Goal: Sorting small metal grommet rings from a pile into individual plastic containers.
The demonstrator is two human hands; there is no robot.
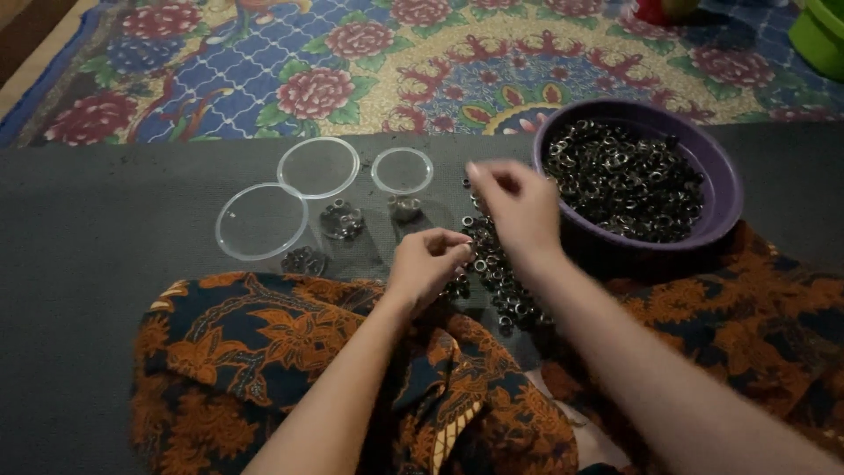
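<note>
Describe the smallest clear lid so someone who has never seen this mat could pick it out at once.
On the dark grey mat, left of the purple bowl of metal eyelets, three clear round lids lie flat. The smallest clear lid is the rightmost, nearest the right hand, beyond a small clear cup. Its neighbours are clearly wider.

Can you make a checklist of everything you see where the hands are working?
Surface: dark grey mat on a flowered rug.
Job's things: small metal rings, a loose pile on the mat; many more in the purple bowl.
Clutter: three clear lids; small clear cups holding rings.
Hands: left hand pinched at the pile, what it holds is hidden; right hand blurred above the pile.
Cables: nothing seen.
Surroundings: patterned orange cloth over the lap; green container at the far right.
</note>
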